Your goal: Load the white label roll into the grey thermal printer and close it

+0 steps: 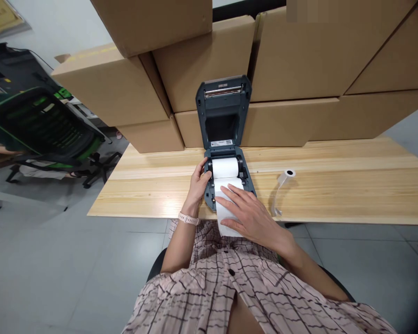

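Note:
A dark grey label printer [211,204] stands on the wooden table with its lid [224,111] raised. Inside it sits a white paper roll [225,167], and a strip of its paper [226,215] runs out over the front and past the table edge. My left hand [198,183] rests against the printer's left side, thumb on the rim near the roll, fingers partly behind the casing. My right hand [245,211] lies flat across the paper strip with its fingers spread.
A small paper roll [286,175] with a loose tail lies to the right on the wooden table [341,185]. Stacked cardboard boxes [299,55] line the back behind the printer. At left are a black office chair [42,125] and part of another person [2,149].

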A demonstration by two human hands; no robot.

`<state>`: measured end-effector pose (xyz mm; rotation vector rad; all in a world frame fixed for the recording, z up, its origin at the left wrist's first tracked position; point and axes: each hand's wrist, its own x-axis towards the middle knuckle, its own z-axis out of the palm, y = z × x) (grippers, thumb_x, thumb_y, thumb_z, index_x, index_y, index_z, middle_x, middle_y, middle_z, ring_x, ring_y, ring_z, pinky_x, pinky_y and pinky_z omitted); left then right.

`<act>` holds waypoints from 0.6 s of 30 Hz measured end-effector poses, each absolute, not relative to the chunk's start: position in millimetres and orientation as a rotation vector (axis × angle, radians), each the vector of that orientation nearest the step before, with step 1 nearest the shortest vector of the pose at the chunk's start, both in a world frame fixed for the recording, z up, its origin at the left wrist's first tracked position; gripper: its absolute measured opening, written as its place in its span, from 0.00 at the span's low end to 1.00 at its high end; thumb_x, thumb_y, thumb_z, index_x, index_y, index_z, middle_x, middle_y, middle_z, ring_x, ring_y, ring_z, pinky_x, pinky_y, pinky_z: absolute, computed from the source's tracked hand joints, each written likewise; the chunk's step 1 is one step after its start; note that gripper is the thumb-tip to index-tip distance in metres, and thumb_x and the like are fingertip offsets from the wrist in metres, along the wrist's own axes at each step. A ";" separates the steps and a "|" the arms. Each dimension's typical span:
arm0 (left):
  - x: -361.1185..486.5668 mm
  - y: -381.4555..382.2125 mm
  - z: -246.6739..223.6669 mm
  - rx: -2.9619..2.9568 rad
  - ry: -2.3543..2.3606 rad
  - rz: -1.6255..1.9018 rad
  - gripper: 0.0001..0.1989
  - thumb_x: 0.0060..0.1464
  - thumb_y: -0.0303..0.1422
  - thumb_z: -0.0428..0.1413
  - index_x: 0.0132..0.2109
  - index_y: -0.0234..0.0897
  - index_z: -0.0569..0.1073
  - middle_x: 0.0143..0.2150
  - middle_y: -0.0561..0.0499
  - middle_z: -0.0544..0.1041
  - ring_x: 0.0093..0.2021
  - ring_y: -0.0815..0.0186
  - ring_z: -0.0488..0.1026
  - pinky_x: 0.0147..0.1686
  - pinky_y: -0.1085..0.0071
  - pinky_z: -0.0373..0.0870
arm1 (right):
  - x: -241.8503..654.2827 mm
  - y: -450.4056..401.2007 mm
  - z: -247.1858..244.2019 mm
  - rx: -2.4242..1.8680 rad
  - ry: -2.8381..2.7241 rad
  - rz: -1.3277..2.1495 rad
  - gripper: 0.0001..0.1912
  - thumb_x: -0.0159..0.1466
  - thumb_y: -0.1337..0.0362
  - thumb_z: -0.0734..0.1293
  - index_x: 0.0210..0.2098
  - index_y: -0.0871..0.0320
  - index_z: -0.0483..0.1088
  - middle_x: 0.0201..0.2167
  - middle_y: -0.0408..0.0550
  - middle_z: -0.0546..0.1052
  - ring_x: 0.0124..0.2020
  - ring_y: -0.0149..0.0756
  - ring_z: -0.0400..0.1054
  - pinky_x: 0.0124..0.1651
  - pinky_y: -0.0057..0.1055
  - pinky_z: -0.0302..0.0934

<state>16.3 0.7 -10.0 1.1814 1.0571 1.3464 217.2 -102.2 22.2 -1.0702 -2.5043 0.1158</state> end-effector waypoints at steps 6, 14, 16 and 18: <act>30.7 -62.7 1.4 1.017 1.179 1.289 0.44 0.61 0.44 0.65 0.77 0.47 0.55 0.81 0.45 0.57 0.80 0.53 0.56 0.78 0.54 0.54 | 226.5 -101.1 24.4 -0.953 -2.448 0.256 0.28 0.73 0.48 0.67 0.67 0.53 0.72 0.72 0.57 0.69 0.74 0.60 0.62 0.65 0.60 0.69; 32.1 -106.8 11.2 1.050 1.115 1.165 0.56 0.56 0.45 0.68 0.80 0.48 0.45 0.83 0.44 0.50 0.81 0.47 0.52 0.77 0.52 0.58 | 261.2 39.9 104.5 -0.866 -1.641 0.321 0.20 0.79 0.55 0.61 0.62 0.57 0.72 0.65 0.54 0.77 0.66 0.38 0.71 0.71 0.43 0.63; 31.3 -104.7 11.3 1.057 1.119 1.158 0.58 0.55 0.46 0.69 0.81 0.47 0.44 0.83 0.43 0.49 0.81 0.45 0.52 0.77 0.51 0.58 | 254.6 99.4 124.1 -0.928 -1.523 0.462 0.25 0.80 0.50 0.58 0.68 0.57 0.65 0.69 0.51 0.72 0.68 0.31 0.68 0.72 0.38 0.60; 30.8 -104.1 9.3 1.066 1.125 1.160 0.58 0.54 0.47 0.69 0.81 0.48 0.44 0.83 0.42 0.51 0.80 0.45 0.52 0.77 0.49 0.57 | 244.8 141.6 137.6 -0.982 -1.517 0.714 0.32 0.79 0.41 0.50 0.70 0.54 0.62 0.70 0.47 0.72 0.67 0.29 0.67 0.71 0.38 0.62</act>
